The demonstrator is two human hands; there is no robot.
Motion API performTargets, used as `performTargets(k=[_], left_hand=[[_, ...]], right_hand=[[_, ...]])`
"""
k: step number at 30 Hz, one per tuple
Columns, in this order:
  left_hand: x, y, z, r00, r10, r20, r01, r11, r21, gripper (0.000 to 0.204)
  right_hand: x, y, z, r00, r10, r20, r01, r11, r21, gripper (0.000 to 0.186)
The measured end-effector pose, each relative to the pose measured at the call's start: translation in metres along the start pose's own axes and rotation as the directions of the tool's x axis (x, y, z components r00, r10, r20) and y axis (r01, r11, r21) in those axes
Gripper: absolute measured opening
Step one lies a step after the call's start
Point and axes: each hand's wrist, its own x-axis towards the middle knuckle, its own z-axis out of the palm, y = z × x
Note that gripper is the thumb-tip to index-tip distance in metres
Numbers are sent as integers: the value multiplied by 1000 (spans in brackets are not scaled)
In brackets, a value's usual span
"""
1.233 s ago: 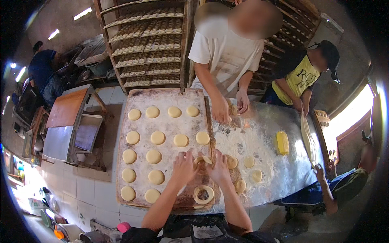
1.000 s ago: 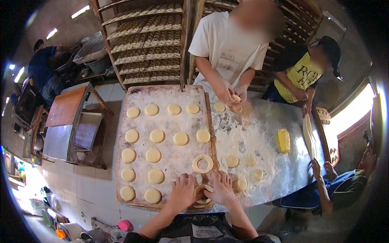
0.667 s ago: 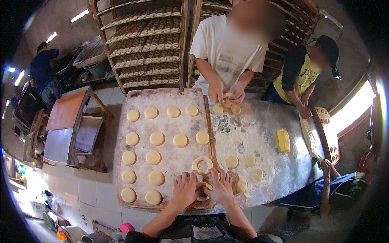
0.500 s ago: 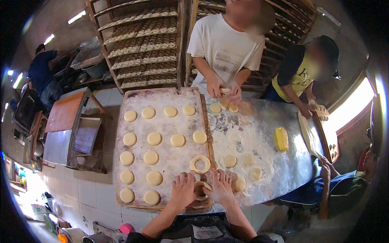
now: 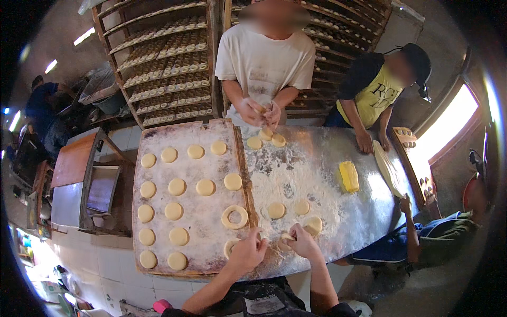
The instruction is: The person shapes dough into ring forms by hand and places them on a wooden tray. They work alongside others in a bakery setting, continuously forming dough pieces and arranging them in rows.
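My left hand (image 5: 250, 248) rests at the right edge of a floured board (image 5: 158, 137), fingers loosely bent and apart, beside a partly hidden dough ring (image 5: 229, 248). Another pale dough ring (image 5: 234, 209) lies just above it. Several round dough discs (image 5: 174, 211) are spread over the board. My right hand (image 5: 303, 244) pinches a piece of dough (image 5: 287, 237) over the floured metal table (image 5: 338, 232), next to loose discs (image 5: 276, 210).
A co-worker in white (image 5: 264, 63) handles dough across the table. At right, two others (image 5: 369, 90) (image 5: 412, 243) hold a long dough sheet (image 5: 386, 169); a yellow block (image 5: 348, 177) lies nearby. Racks (image 5: 158, 68) stand behind; a side table (image 5: 74, 174) is at left.
My right hand has moved right, off the board onto the metal table, with dough in its fingers. My left hand has loosened from the lower ring. The whole view has shifted.
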Motion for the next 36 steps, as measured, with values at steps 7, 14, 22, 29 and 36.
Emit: performTargets(k=[7,14,22,29,36], left_hand=[[17,30,51,988,-20,154,65,953,-296,47],[0,62,80,999,-30,-14,23,935,-355,34],[5,82,114,628,420,-655,-284,908,310,54],[-16,70,120,782,113,-613,-568,535,-625,50],[-28,53,104,576,296,-762,-232,953,195,43]], right_hand=[[-20,3,-48,965,-239,106,81,661,746,46],[-28,11,-75,961,-263,79,197,861,469,54],[8,0,-55,896,-444,2,410,829,380,67],[-5,-3,-63,819,-495,289,-257,134,957,57],[-14,-39,-33,785,-534,313,-30,471,881,65]])
